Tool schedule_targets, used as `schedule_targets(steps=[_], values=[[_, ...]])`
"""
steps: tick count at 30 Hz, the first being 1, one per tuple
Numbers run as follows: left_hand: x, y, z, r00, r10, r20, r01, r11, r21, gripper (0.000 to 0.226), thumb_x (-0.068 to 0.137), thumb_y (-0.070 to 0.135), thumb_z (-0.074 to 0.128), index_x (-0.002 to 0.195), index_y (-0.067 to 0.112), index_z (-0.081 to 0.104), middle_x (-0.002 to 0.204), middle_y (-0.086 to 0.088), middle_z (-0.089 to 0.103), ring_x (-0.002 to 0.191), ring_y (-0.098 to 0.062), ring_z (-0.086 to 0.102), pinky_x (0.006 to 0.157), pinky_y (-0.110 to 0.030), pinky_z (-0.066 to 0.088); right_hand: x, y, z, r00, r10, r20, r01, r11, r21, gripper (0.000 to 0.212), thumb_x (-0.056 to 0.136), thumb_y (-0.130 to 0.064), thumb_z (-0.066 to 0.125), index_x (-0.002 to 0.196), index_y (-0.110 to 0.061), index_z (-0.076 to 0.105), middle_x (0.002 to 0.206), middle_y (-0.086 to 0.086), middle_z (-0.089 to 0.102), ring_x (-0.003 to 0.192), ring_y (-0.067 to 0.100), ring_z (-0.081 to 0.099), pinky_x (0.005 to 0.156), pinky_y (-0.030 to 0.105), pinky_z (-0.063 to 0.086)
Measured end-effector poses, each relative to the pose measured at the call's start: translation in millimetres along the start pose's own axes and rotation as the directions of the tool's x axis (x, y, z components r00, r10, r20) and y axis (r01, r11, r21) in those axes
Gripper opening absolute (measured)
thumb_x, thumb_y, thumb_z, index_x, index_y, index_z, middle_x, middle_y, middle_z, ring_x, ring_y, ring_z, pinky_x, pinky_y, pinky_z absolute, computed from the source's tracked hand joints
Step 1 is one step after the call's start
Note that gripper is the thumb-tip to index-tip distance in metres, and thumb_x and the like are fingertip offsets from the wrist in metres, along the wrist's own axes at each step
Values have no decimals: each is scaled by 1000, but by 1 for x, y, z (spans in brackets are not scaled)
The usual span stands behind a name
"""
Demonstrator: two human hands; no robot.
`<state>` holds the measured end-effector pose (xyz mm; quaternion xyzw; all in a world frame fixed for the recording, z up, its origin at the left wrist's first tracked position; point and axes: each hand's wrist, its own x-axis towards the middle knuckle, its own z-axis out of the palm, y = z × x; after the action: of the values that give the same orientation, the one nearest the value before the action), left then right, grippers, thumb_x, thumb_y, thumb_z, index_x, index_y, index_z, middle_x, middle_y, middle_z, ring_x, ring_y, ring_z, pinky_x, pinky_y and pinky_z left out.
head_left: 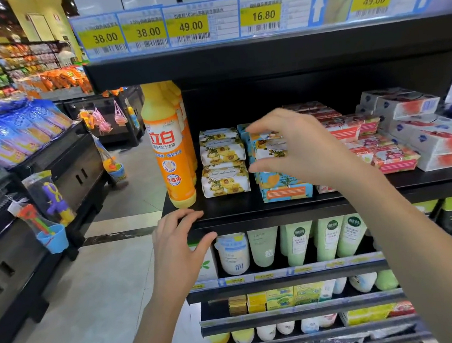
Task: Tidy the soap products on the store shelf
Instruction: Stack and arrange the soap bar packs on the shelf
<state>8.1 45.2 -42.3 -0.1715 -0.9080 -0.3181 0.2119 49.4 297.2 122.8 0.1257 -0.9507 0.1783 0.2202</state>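
Centre of frame: your right hand [295, 146] pinches a floral-wrapped soap bar [270, 149], fingers [254, 131] over its top and thumb beneath. The bar is held above the blue-and-orange soap boxes [285, 185]; whether it touches them cannot be told, since the hand covers the join.

Left of centre: the stack of matching floral bars [223, 161] stands on the black shelf [240, 207], just beside the held bar and directly to its left in the frame. This is the relation the next move depends on. The held bar's long axis runs left to right across the picture, as do the stacked bars, so it likely needs no turning, only a short carry leftward and a lift onto the stack's top. The right hand is much the nearer hand and already has the bar.

Lower left of centre: your left hand [181, 233] grips the shelf edge [225, 222], fingers on top and thumb against the front lip, below the orange detergent bottle [171, 155]. It lies lower in the frame than the stack and well apart from the right hand.

Right of frame: the red-and-pink boxes [370, 140] and the white boxes [426, 131] lie in uneven piles behind and beyond your right wrist. Judged from this, tidying is under way, with the right side not yet squared up.
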Motion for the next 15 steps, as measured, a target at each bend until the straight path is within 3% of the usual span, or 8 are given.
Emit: schedule_targets(steps=[3, 8, 11, 15], values=[[-2, -2, 2, 1000, 10, -11, -10, 1000, 2, 45, 86, 38, 79, 128, 24, 69, 129, 4, 62, 125, -15, 48, 105, -29, 29, 30, -24, 5, 974, -77, 212, 88, 995, -40, 69, 80, -42, 84, 140, -20, 59, 136, -3, 61, 125, 13, 56, 107, 30, 46], [-2, -5, 2, 999, 23, -24, -24, 999, -27, 44, 86, 40, 78, 127, 25, 70, 129, 6, 62, 125, -11, 47, 105, -28, 29, 84, -33, 34, 850, 54, 524, 107, 957, -271, 75, 76, -41, 89, 139, -14, 59, 134, 4, 61, 119, 24, 59, 101, 42, 53], [-2, -5, 2, 999, 24, -29, -26, 999, -46, 45, 86, 39, 79, 127, 24, 70, 128, 5, 62, 125, -14, 49, 105, -28, 30, 98, -30, 45, 781, 123, 612, 103, 941, -321, 76, 75, -38, 89, 139, -12, 56, 132, 3, 61, 116, 25, 60, 100, 41, 52], [-1, -5, 1, 1000, 7, -17, -8, 998, -59, 45, 86, 39, 79, 128, 25, 70, 129, 6, 62, 125, -13, 48, 105, -27, 28, 105, -29, 58, 756, 159, 634, 86, 938, -337, 82, 72, -41, 91, 137, -7, 55, 124, 2, 62, 110, 24, 61, 97, 39, 53]])
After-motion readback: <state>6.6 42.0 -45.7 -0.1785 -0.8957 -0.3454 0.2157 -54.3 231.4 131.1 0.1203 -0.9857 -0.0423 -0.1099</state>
